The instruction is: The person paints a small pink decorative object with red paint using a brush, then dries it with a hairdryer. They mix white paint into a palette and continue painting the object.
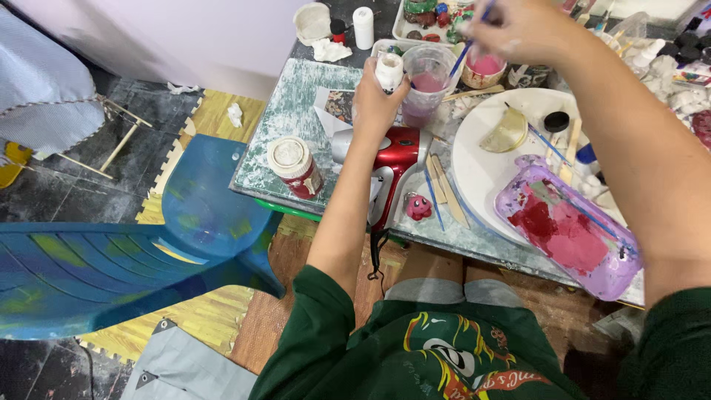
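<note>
While leaning over the counter (pixel 296 111) | left hand (pixel 375 100) is gripping a white bottle (pixel 389 70) | right hand (pixel 511 30) is pinching a paintbrush (pixel 461 58) in the cup (pixel 428 81)

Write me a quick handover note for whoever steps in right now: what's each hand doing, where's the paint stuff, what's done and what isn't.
Left hand: grips a small white bottle beside the plastic cup of pinkish water.
Right hand: holds a blue-handled brush, tip down toward the cup.
Purple palette on the white round board already carries red and pink paint.
Small pink figure sits near the table's front edge by the red hair dryer.
Left: brush not yet down.
</note>
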